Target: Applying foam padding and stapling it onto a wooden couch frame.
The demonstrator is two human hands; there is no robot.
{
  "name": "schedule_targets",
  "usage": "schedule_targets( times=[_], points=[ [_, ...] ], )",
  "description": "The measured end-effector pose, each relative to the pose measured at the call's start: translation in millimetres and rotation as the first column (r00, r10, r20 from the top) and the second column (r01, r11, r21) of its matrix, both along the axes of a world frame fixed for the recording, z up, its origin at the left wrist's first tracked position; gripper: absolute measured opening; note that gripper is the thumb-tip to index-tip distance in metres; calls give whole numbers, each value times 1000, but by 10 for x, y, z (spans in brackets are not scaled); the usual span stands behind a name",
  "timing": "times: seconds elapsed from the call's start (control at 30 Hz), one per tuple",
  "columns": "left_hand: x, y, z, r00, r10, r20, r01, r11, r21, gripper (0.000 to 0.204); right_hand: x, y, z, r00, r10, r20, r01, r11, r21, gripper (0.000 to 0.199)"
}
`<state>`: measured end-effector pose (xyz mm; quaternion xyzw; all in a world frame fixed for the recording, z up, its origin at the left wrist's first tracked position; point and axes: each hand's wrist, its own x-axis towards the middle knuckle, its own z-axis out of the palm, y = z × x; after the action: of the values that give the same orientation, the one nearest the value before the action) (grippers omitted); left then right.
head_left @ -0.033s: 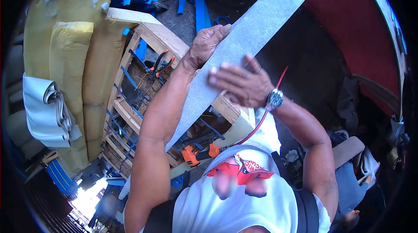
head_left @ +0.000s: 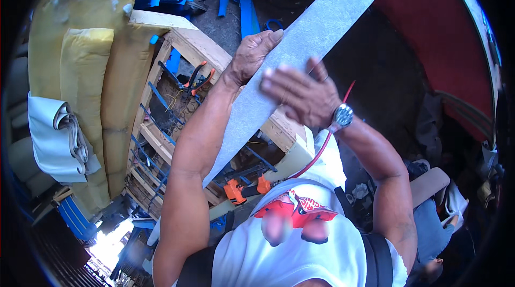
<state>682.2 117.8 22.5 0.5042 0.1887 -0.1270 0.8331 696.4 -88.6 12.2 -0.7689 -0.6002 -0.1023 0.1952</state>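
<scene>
A cluttered workshop lies below: a dark floor (head_left: 386,88) strewn with scraps toward twelve o'clock, and a red curved panel (head_left: 456,35) sweeping down the two o'clock side. At ten o'clock stands a bare wooden furniture frame (head_left: 193,46), its inside crossed by blue webbing straps (head_left: 161,97). Yellow foam cushions (head_left: 86,72) lean against its nine o'clock side, with a roll of pale grey fabric (head_left: 53,137) draped just beside them. The frame serves as the only holder of loose things here: a pair of orange-handled pliers (head_left: 196,78) rests among the straps near its upper rail, and an orange power tool (head_left: 244,189) lies at its lower end, toward six o'clock. Blue plastic pieces (head_left: 244,5) are scattered on the floor at eleven to twelve o'clock.

In the middle of it all, a long grey board with rounded ends (head_left: 316,35) is held up at a slant, running from one o'clock down to seven o'clock, over the frame. The left hand (head_left: 252,54) is curled round the board's left edge, fingers closed on it. The right hand (head_left: 300,91), with a wristwatch (head_left: 342,115) on its wrist, lies flat and spread open against the board's face, touching it without gripping. A thin red cord (head_left: 322,147) hangs below that wrist.
</scene>
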Motion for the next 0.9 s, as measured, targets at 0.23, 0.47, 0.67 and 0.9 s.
schedule_targets(
  times=[0.23,0.47,0.67,0.9],
  points=[
    [-14,25,-18,999,-50,11,47,988,148,37,777,-47,12,949,-312,-48,309,949,-68,56],
    [25,121,3,993,-114,-12,114,983,147,40,1300,123,188,913,-398,86,404,912,-69,53],
    [10,93,-125,996,-84,31,82,995,57,37,-339,88,30,990,87,-110,-73,989,129,57],
    [-16,73,-136,998,-66,11,64,993,103,39,-374,81,-151,989,53,-138,-59,997,-41,72]
  ],
)
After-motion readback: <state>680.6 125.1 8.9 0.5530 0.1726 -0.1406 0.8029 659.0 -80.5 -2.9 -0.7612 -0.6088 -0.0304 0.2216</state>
